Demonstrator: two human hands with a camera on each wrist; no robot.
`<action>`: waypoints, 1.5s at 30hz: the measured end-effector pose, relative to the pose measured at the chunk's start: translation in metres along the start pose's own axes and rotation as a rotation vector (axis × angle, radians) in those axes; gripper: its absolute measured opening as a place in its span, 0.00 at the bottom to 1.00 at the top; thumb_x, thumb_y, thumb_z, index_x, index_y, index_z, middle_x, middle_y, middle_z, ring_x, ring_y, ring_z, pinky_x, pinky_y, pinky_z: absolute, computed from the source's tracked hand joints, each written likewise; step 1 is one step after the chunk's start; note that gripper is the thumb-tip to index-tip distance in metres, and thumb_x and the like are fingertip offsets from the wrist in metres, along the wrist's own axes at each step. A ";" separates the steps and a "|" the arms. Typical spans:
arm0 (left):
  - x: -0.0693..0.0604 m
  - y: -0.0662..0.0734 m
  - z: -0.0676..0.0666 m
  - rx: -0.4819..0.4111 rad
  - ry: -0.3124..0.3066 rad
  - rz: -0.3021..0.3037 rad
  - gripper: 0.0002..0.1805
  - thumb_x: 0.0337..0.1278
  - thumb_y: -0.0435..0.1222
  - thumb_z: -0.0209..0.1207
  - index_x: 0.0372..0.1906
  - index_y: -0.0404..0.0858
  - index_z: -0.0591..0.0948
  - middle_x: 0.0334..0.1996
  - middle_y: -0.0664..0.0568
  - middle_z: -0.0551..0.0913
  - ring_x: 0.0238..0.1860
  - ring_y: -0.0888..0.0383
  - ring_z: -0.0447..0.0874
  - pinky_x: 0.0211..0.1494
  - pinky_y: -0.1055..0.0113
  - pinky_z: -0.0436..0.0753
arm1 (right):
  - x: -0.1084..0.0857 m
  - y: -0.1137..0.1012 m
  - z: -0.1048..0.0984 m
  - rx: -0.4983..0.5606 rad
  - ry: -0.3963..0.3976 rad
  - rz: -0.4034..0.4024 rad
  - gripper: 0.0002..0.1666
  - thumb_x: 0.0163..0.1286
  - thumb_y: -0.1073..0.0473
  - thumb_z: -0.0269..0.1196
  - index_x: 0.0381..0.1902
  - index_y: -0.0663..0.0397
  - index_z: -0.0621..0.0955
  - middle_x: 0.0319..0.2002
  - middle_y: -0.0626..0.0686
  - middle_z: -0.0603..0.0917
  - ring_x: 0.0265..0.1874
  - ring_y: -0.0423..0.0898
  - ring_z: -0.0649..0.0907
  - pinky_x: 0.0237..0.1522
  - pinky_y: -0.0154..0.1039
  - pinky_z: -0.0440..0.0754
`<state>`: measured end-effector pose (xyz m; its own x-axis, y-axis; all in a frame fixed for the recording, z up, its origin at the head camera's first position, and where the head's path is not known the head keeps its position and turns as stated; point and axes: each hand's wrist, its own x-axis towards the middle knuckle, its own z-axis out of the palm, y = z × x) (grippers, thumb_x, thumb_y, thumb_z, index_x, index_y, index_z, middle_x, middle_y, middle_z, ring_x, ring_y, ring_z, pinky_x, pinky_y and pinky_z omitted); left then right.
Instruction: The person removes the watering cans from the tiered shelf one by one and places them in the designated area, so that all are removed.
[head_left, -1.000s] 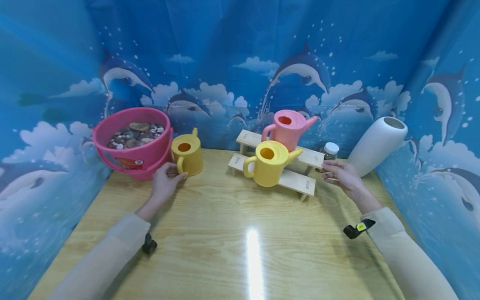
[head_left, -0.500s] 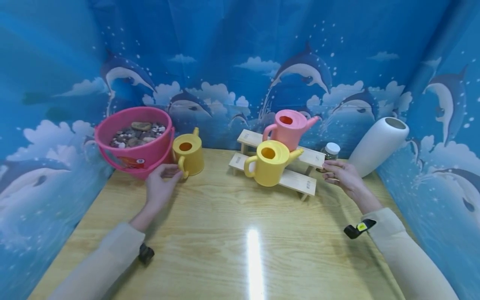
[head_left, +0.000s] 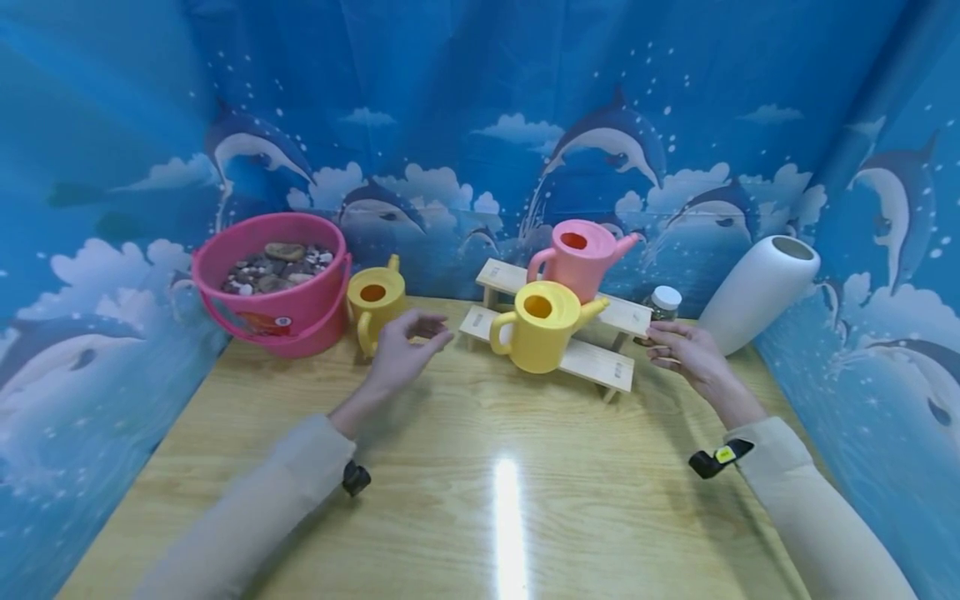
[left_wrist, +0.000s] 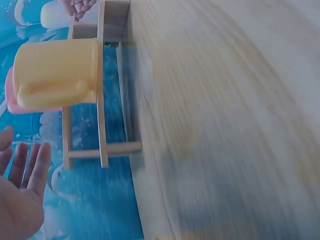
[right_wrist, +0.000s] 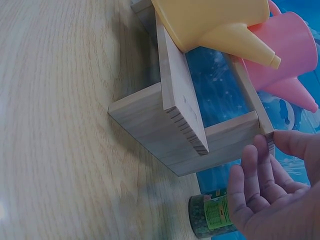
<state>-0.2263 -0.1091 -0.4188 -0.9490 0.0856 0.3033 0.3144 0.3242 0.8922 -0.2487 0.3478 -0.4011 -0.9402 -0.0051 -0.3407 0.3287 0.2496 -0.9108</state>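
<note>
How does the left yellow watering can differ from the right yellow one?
In the head view, the left yellow watering can stands on the table; the right yellow watering can stands on the lower step. The left can's spout points to the back; the right can's spout points right. Both have handles and open tops.

Stepped stand [head_left: 592,364] looks bare matt wood; yellow watering can [head_left: 536,346] on it and bucket [head_left: 315,300] at left, smooth plastic. Table [head_left: 420,500] is wood-grained, glossy; vase [head_left: 750,292] far right smooth, ceramic-looking.
</note>
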 end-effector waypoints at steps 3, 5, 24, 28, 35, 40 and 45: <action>0.009 0.003 0.018 -0.012 -0.070 0.025 0.19 0.66 0.34 0.69 0.58 0.32 0.83 0.48 0.40 0.90 0.49 0.46 0.90 0.54 0.58 0.91 | -0.001 0.000 0.000 0.003 0.002 -0.002 0.39 0.82 0.47 0.58 0.80 0.61 0.61 0.37 0.31 0.86 0.36 0.31 0.86 0.48 0.29 0.89; 0.015 0.004 0.027 -0.019 -0.114 0.026 0.20 0.67 0.35 0.70 0.60 0.34 0.83 0.50 0.40 0.90 0.51 0.45 0.90 0.56 0.54 0.91 | -0.001 0.000 0.000 0.004 0.004 -0.005 0.39 0.82 0.47 0.58 0.80 0.61 0.61 0.38 0.32 0.86 0.36 0.31 0.86 0.48 0.29 0.89; 0.038 -0.002 0.060 -0.041 -0.282 -0.066 0.18 0.66 0.39 0.71 0.58 0.42 0.85 0.53 0.47 0.88 0.55 0.49 0.87 0.57 0.57 0.90 | -0.001 -0.001 0.000 -0.009 0.016 -0.002 0.42 0.83 0.47 0.58 0.81 0.64 0.58 0.36 0.32 0.85 0.36 0.31 0.86 0.48 0.29 0.89; 0.039 -0.005 0.060 -0.042 -0.285 -0.054 0.14 0.66 0.39 0.71 0.54 0.45 0.87 0.51 0.50 0.88 0.54 0.52 0.86 0.61 0.54 0.88 | -0.001 -0.001 0.001 -0.008 0.013 -0.002 0.43 0.83 0.48 0.56 0.82 0.65 0.56 0.35 0.31 0.84 0.36 0.31 0.86 0.47 0.29 0.89; 0.027 -0.006 0.047 -0.050 -0.301 -0.089 0.13 0.64 0.35 0.72 0.52 0.43 0.87 0.50 0.46 0.89 0.53 0.50 0.86 0.67 0.47 0.85 | 0.000 -0.001 0.001 -0.016 0.009 -0.003 0.42 0.84 0.48 0.55 0.83 0.65 0.55 0.36 0.32 0.84 0.37 0.31 0.85 0.47 0.28 0.89; 0.008 -0.010 0.030 -0.033 -0.275 -0.057 0.13 0.62 0.32 0.72 0.51 0.38 0.87 0.49 0.43 0.91 0.51 0.49 0.87 0.71 0.41 0.80 | 0.000 -0.001 0.001 -0.026 0.011 -0.005 0.42 0.84 0.46 0.56 0.82 0.65 0.57 0.37 0.31 0.84 0.37 0.31 0.86 0.52 0.31 0.89; -0.011 -0.011 0.010 0.019 -0.223 -0.006 0.14 0.60 0.33 0.74 0.50 0.38 0.87 0.47 0.45 0.92 0.51 0.49 0.88 0.69 0.42 0.83 | -0.001 -0.002 0.002 -0.020 0.016 -0.010 0.42 0.83 0.46 0.57 0.81 0.64 0.59 0.37 0.32 0.84 0.38 0.31 0.86 0.53 0.32 0.89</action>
<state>-0.2198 -0.1042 -0.4356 -0.9330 0.2886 0.2148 0.3101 0.3428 0.8867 -0.2483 0.3457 -0.3998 -0.9448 0.0080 -0.3274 0.3174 0.2693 -0.9092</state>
